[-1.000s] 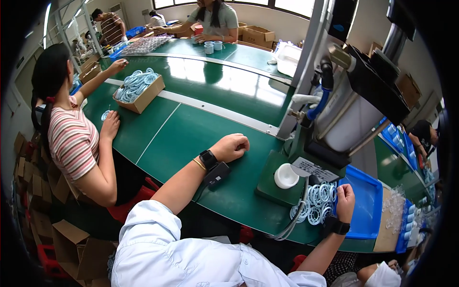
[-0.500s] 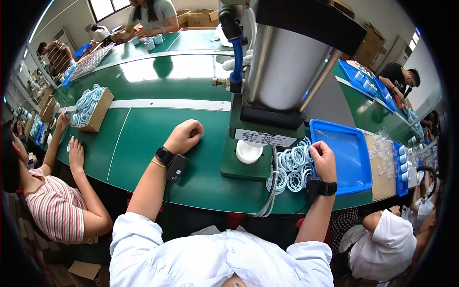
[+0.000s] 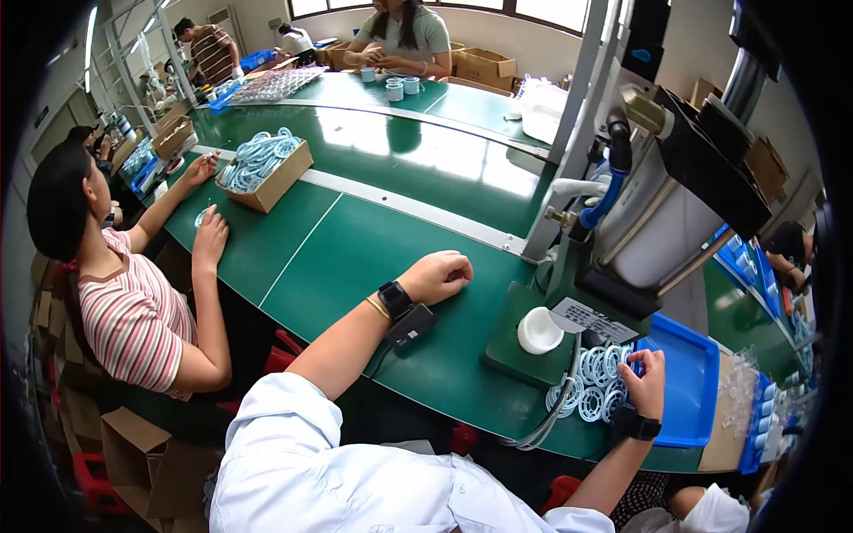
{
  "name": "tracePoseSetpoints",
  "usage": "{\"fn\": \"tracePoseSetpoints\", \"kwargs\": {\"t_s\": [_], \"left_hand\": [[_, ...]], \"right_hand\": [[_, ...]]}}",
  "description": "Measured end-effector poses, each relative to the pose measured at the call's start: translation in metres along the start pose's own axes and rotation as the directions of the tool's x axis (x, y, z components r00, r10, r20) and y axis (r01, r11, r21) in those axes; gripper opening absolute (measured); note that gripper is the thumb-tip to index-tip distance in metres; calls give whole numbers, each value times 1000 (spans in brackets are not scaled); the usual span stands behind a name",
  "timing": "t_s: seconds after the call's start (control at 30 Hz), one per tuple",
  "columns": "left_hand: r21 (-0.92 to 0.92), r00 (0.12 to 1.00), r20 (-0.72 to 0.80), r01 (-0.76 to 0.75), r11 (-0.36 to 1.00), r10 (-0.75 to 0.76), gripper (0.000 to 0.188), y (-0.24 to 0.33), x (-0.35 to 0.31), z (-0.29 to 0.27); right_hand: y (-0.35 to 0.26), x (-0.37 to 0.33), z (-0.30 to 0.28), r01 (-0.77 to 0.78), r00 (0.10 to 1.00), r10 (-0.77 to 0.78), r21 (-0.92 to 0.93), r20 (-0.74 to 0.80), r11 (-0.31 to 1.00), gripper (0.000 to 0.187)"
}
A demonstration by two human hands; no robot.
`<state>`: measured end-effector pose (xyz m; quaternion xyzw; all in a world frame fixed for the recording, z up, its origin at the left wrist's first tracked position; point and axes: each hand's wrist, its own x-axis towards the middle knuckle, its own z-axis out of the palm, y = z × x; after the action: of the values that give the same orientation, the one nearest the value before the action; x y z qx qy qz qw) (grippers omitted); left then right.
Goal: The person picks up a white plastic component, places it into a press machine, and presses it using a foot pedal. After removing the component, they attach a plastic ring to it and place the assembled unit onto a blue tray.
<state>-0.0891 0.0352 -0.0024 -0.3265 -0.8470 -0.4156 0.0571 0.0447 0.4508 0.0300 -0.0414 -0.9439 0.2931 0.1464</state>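
My left hand [image 3: 437, 277] rests on the green table left of the press, its fingers curled closed with nothing visible in them. At the right edge of a pile of light blue plastic rings [image 3: 590, 404], my right hand [image 3: 644, 386] is held with fingers bent inward. Its fingertips overlap the outermost rings; whether they grip one is hidden. Between my hands stands a bench press [image 3: 653, 222] with a green base. A round white cup-shaped fixture [image 3: 539, 331] sits on that base, under the press head.
A blue tray [image 3: 680, 419] lies right of the rings. Grey cables [image 3: 555, 417] hang over the table edge. To the left, a person [image 3: 133, 302] in a striped shirt handles a small part beside a cardboard box [image 3: 283, 182] of light blue rings. Another person [image 3: 404, 44] sits across the table.
The view has swung left, so the press, rings and tray appear farther right. Both my hands stay at nearly the same places on the table, with their fingers still curled.
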Motion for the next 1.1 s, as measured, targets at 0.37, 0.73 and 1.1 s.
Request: {"fn": "tracePoseSetpoints", "kwargs": {"t_s": [0.37, 0.73, 1.1], "left_hand": [[-17, 1000, -11, -10, 1000, 10, 5, -3, 1, 3], [-6, 1000, 5, 4, 1000, -4, 4, 2, 0, 1], [12, 1000, 27, 5, 1000, -5, 6, -2, 1, -5]], "right_hand": [[14, 0, 0, 46, 997, -34, 169, -71, 985, 16], [62, 6, 3, 13, 999, 8, 588, -33, 809, 24], [32, 3, -1, -75, 989, 149, 914, 16, 398, 40]]}}
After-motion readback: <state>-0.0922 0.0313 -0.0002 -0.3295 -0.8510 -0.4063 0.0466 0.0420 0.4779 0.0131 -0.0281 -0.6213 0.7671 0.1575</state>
